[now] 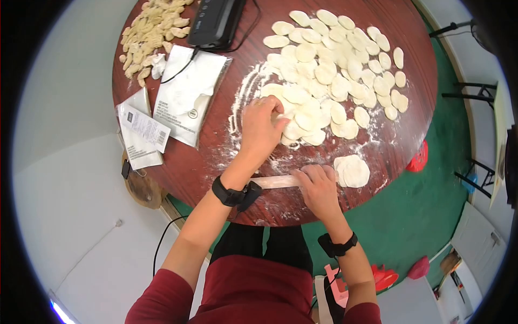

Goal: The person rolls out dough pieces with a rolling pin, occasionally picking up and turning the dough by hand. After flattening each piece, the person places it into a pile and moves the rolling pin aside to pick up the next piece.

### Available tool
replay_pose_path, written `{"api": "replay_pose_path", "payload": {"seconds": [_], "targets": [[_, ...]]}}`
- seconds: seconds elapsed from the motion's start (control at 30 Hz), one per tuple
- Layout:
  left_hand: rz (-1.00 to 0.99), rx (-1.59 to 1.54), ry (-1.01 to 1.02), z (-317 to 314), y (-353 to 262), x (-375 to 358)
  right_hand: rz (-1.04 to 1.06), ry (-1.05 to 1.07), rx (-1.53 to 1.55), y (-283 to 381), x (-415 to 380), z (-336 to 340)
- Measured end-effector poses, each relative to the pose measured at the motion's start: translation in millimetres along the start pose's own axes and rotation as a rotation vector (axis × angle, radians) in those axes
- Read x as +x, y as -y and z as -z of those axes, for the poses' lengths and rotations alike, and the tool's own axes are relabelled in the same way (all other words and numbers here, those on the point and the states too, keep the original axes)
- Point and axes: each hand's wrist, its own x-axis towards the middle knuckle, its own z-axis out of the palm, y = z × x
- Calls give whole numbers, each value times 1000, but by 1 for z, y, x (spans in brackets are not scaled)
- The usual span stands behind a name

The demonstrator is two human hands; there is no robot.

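Observation:
My left hand is at the left edge of a wide spread of flat, round dough wrappers. Its fingers are bent and pinched on a dough wrapper, mostly hidden beneath them. Wrapped over the right end of a wooden rolling pin is my right hand. The pin lies across the floured front of the table, its left end behind my left wrist. Just right of my right hand sits a small stack of dough wrappers.
The round brown table carries white flour. At the back left are shaped dough pieces, a black device with a cable, and white packets. A red plastic item lies beyond the right edge.

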Motion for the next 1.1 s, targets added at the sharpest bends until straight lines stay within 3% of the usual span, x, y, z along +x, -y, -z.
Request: {"api": "replay_pose_path", "payload": {"seconds": [0.1, 0.17, 0.3, 0.37, 0.43, 0.5, 0.53, 0.67, 0.77, 0.8, 0.87, 0.9, 0.97, 1.1], "targets": [[23, -115, -61, -1, -7, -9, -6, -6, -11, -1, -2, 0], [143, -234, -46, 13, -21, -19, 3, -17, -19, -3, -3, -1], [91, -174, -51, 39, 8, -53, 5, -18, -2, -4, -3, -2], [427, -420, -100, 41, 39, -71, 15, -20, -10, -5, -4, -4], [445, -410, -154, 43, 54, -76, 13, -30, -6, -4, -3, -5], [390, 16, -187, 48, 64, -82, 23, -43, 8, -3, -2, -4], [211, 152, -231, 50, 67, -81, 14, -16, -19, -3, -1, -3], [205, -4, -292, 53, 58, -76, 13, 15, -38, -1, 2, -4], [-56, 98, -461, 59, 56, -71, 3, 35, -56, 1, 5, -2], [-53, 100, -463, 60, 60, -69, -4, 29, -62, 2, 6, -2], [-200, 123, -284, 59, 68, -68, -8, 23, -70, 3, 6, -2], [-199, 122, -287, 59, 71, -70, -10, 28, -73, 3, 6, -2], [-171, 126, -60, 60, 76, -76, -11, 33, -77, 2, 7, -2], [-169, 163, 2, 69, 82, -97, -14, 43, -66, 2, 6, -1]]}}
